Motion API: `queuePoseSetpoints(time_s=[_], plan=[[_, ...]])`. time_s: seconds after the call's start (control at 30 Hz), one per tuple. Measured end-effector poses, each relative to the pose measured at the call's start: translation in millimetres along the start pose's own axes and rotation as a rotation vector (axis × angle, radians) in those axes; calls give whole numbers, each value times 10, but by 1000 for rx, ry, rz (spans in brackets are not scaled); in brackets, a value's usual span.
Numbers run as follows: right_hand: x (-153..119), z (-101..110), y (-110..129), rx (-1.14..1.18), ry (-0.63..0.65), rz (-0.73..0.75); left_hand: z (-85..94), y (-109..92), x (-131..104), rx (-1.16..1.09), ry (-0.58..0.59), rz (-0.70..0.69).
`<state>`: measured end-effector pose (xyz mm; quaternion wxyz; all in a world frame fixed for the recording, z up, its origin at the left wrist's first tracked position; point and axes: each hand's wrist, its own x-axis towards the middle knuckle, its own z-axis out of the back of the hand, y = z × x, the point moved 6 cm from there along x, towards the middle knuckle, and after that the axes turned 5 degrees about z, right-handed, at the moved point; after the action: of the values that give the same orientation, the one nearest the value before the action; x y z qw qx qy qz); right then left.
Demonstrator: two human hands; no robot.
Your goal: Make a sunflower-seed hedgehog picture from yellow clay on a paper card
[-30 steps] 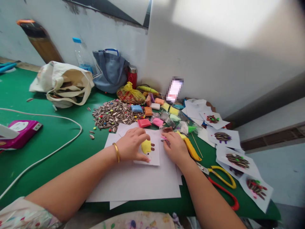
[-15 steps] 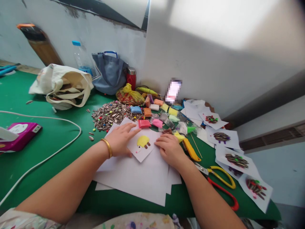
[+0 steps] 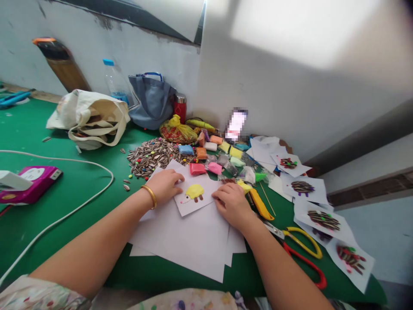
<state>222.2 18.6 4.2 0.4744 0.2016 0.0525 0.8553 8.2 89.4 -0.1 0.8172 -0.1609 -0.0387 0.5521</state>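
Observation:
A small white paper card [image 3: 188, 209] carries a yellow clay hedgehog [image 3: 195, 191] with a dark eye, pink nose and brown feet. It lies on several larger white sheets [image 3: 190, 241]. My left hand [image 3: 164, 186], below a gold bangle, has its fingers bent over the card's left edge. At the right edge, my right hand [image 3: 231, 201] holds the card with fingers close together; its thumb is mostly hidden. Just beyond the card are a red clay packet [image 3: 197, 168] and a pink one [image 3: 214, 168].
Sunflower seeds [image 3: 155, 157] are heaped behind my left hand. Right of my right hand lie a yellow utility knife [image 3: 261, 204] and scissors [image 3: 301, 243]. Finished seed-hedgehog cards [image 3: 323, 218] line the right edge. A white cable [image 3: 80, 206] curves at left; a phone [image 3: 236, 125] leans on the wall.
The card has turned, so the hedgehog now stands nearly level instead of tilted. My left hand's fingers have drawn in from a wider spread. My right hand stays at the card's right edge.

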Motion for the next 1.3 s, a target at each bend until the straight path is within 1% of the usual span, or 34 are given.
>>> queuePoseSetpoints(time_s=[0.13,0.23,0.33,0.53,0.73,0.8,0.9,1.03,1.13,1.3], plan=[[-6,-4,4,-13,-15,7,-41,6,-6,-29,25,50],[-1,1,15,-8,-11,21,-16,-9,-7,9,-17,25],[3,16,-30,-11,-16,5,36,-14,-3,14,-60,-7],[-18,25,-209,-74,-48,-68,48,35,13,-128,12,18],[-16,25,-184,-85,-74,-90,-44,1,12,-217,25,-7],[-9,17,-165,-81,-63,-104,-59,-30,5,-202,0,-38],[-2,11,-156,-93,-41,-131,-49,-102,-10,-105,-81,-99],[-5,11,-164,-126,-14,-162,-56,-164,-15,-1,-160,-100],[-12,25,-162,-147,-30,-167,-62,-173,-9,-9,-187,-84],[-19,19,-117,-122,-53,-110,-30,-144,-5,-50,-200,-83]])
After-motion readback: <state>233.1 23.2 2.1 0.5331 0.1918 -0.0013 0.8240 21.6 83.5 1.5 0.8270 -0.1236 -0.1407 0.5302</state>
